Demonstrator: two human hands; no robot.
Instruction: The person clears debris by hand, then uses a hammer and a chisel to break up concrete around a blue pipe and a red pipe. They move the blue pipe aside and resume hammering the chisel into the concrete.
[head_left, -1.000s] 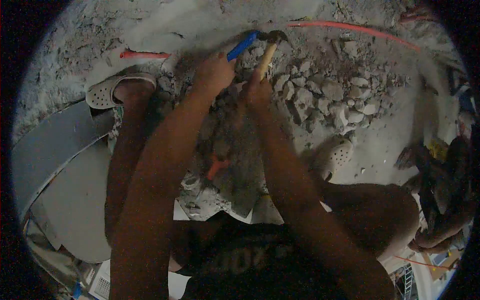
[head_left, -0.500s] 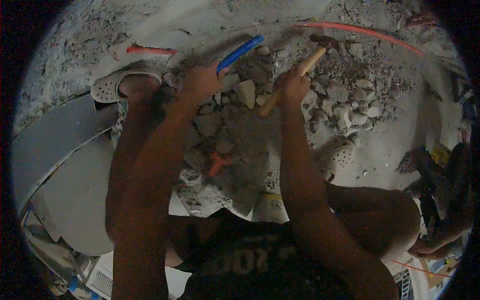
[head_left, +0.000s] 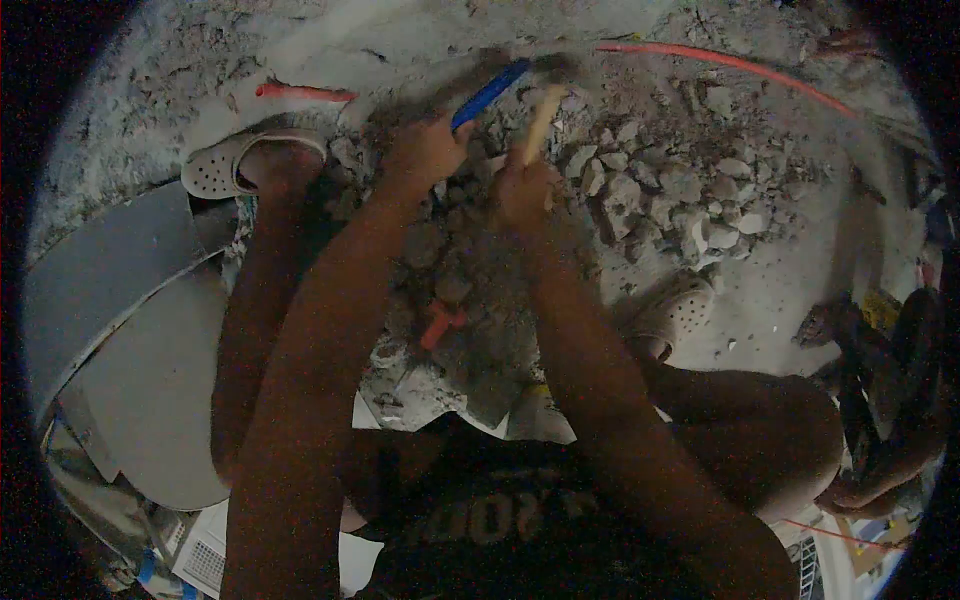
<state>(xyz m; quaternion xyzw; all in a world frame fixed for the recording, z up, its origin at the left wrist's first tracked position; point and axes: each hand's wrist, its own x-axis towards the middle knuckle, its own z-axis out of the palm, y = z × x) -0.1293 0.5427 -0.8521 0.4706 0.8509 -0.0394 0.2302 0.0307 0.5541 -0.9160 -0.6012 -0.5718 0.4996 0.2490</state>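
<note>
My left hand (head_left: 428,155) is wrapped round a blue chisel (head_left: 490,95), which slants up and to the right; its lower end is hidden by the hand. My right hand (head_left: 525,190) grips a hammer by its pale wooden handle (head_left: 543,125). The dark hammer head is blurred, close to the upper end of the chisel. Both hands are over broken rubble, with loose stone chunks (head_left: 622,195) heaped to the right. A red branched piece (head_left: 440,325) lies in the rubble nearer my body.
A red tube (head_left: 720,62) curves along the far side, and a short red tube end (head_left: 305,94) sticks out at the left. My feet in pale clogs (head_left: 212,170) flank the rubble. Grey panels (head_left: 120,280) lie on the left. Another person's hand (head_left: 825,325) shows at the right.
My right hand has swung the hammer left, bringing its head toward the chisel. My left hand and the chisel have shifted slightly right and up.
</note>
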